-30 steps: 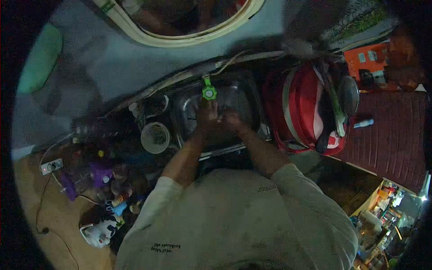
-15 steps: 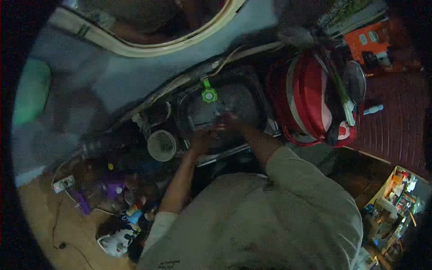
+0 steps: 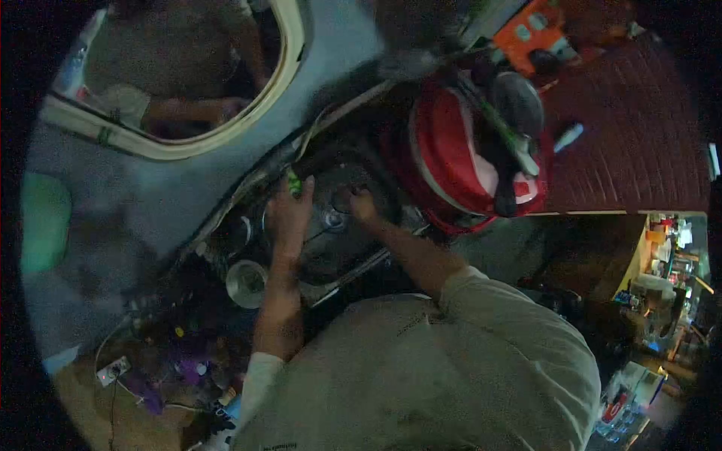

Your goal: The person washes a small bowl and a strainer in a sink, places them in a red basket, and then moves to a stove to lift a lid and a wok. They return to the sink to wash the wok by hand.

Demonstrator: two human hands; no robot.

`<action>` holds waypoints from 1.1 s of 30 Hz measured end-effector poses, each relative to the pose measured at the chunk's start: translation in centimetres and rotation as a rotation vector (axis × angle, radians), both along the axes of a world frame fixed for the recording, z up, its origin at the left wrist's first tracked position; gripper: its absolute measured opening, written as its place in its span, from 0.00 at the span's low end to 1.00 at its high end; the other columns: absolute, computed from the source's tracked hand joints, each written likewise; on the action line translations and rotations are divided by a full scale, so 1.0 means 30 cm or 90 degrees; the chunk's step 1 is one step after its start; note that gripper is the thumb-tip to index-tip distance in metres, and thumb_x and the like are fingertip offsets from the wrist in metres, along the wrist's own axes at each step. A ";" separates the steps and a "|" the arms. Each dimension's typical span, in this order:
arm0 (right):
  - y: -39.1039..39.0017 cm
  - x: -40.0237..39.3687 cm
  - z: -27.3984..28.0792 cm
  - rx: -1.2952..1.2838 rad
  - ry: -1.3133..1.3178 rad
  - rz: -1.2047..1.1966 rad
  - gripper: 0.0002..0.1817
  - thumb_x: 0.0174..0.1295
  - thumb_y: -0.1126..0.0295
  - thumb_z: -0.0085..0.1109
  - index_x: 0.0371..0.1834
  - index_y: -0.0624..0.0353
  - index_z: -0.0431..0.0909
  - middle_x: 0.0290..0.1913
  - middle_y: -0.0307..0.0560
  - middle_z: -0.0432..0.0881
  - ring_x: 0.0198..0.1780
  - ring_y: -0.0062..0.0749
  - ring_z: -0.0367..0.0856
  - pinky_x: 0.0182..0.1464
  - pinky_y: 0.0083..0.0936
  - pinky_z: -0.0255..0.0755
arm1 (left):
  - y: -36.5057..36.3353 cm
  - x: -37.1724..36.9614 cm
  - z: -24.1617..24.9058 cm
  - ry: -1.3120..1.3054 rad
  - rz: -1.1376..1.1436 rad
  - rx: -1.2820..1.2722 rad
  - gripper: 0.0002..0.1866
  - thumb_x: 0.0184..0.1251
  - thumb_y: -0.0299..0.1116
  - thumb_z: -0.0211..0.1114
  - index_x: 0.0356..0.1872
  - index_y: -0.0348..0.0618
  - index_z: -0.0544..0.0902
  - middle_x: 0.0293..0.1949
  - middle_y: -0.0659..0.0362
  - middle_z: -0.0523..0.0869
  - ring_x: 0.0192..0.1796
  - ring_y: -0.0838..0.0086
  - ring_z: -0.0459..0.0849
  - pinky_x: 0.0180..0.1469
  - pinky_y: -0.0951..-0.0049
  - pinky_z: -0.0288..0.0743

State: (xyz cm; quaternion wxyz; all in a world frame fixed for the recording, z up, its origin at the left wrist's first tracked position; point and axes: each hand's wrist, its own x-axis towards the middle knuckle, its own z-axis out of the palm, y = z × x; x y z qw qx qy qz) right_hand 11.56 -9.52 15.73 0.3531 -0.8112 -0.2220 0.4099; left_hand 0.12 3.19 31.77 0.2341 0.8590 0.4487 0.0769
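Note:
A dark sink basin (image 3: 320,252) lies in front of me, with a round drain (image 3: 333,219) at its bottom. My left hand (image 3: 288,214) is at the basin's far left side, its thumb and fingers around a green tap knob (image 3: 293,183) that they partly cover. Inside the basin, to the right of the drain, my right hand (image 3: 364,206) has its fingers curled. Dimness and blur hide what it holds, if anything. Left of the sink stands a pale round container (image 3: 247,283), close to my left forearm.
A red bag or cover (image 3: 447,143) stands right of the sink, with long green stalks (image 3: 508,135) and a round strainer-like thing (image 3: 519,101) by it. A framed mirror (image 3: 289,68) hangs at upper left. A power strip (image 3: 113,370) lies at lower left.
My hands were together over the basin and are now apart. The left has moved to the green tap knob; the right stays over the basin. The whole view has turned.

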 end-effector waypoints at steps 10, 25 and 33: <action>-0.184 0.045 0.693 0.133 -0.307 0.293 0.17 0.53 0.67 0.60 0.46 0.60 0.85 0.44 0.57 0.85 0.46 0.49 0.84 0.52 0.44 0.77 | 0.227 -0.045 -0.344 0.001 -0.340 0.238 0.18 0.75 0.39 0.52 0.55 0.37 0.79 0.52 0.45 0.82 0.51 0.50 0.82 0.55 0.55 0.75; -0.535 0.318 0.938 0.598 -0.053 -0.330 0.29 0.75 0.48 0.45 0.24 0.62 0.78 0.24 0.41 0.75 0.26 0.27 0.72 0.32 0.30 0.68 | -0.158 0.220 0.030 -0.171 -0.473 0.449 0.25 0.72 0.34 0.58 0.68 0.37 0.68 0.60 0.45 0.78 0.60 0.57 0.78 0.61 0.58 0.72; -0.940 0.415 1.117 0.952 0.062 -0.063 0.21 0.74 0.64 0.50 0.63 0.68 0.71 0.63 0.52 0.75 0.62 0.35 0.75 0.60 0.27 0.71 | -0.465 0.580 0.682 -0.430 -0.470 0.066 0.15 0.77 0.39 0.53 0.43 0.36 0.81 0.28 0.49 0.82 0.29 0.58 0.80 0.30 0.58 0.70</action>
